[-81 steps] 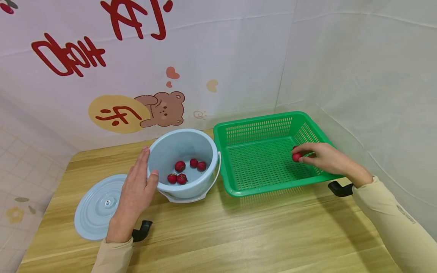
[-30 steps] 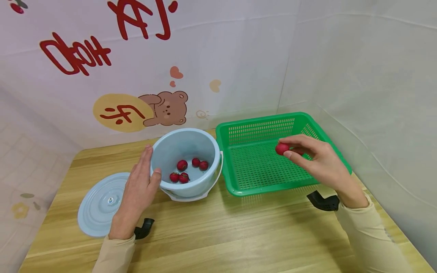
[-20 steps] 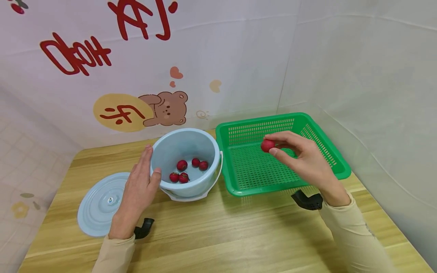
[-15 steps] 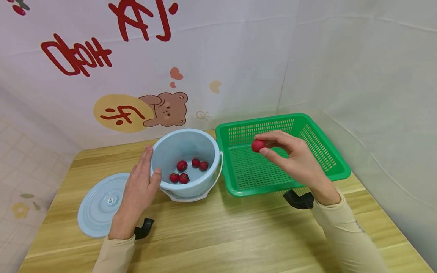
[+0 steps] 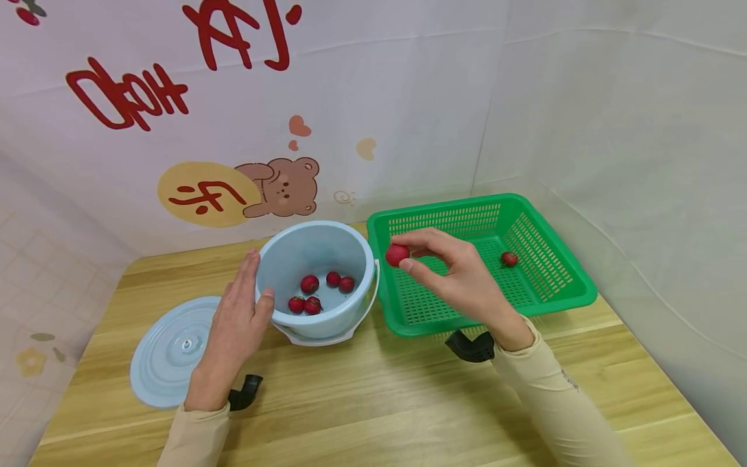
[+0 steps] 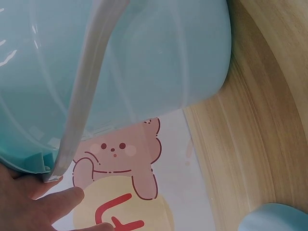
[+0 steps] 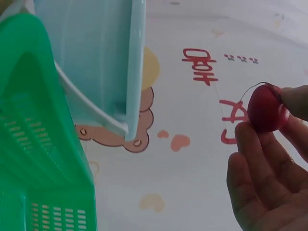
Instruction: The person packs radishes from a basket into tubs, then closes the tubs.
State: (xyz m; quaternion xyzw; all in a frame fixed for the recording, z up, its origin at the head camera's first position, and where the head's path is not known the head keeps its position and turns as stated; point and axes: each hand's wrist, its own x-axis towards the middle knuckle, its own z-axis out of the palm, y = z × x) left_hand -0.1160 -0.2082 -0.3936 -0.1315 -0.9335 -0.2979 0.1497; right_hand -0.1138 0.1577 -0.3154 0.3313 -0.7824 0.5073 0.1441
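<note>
My right hand [image 5: 461,279] pinches a small red radish [image 5: 397,255] between thumb and fingers, above the left side of the green basket [image 5: 413,329]. In the right wrist view, a thin root trails from this radish [image 7: 264,109]. My left hand [image 5: 233,324] has its fingers straight against the left rim of the light blue bucket [image 5: 322,329]. The left wrist view shows those fingers [image 6: 62,202] by the rim and the handle's end. Several red radishes [image 5: 309,284] lie at the bottom of the bucket, and one radish [image 5: 509,259] lies in the basket's right part.
A light blue lid [image 5: 157,370] lies flat on the wooden table [image 5: 362,408], left of the bucket and partly behind my left hand. The bucket's white handle [image 5: 369,305] hangs down its side, close to the basket. A printed wall sheet [image 5: 408,117] stands behind.
The right hand has lifted the radish from the basket's right part and carried it left, uncovering another radish there. The left hand has stayed at the bucket's rim.
</note>
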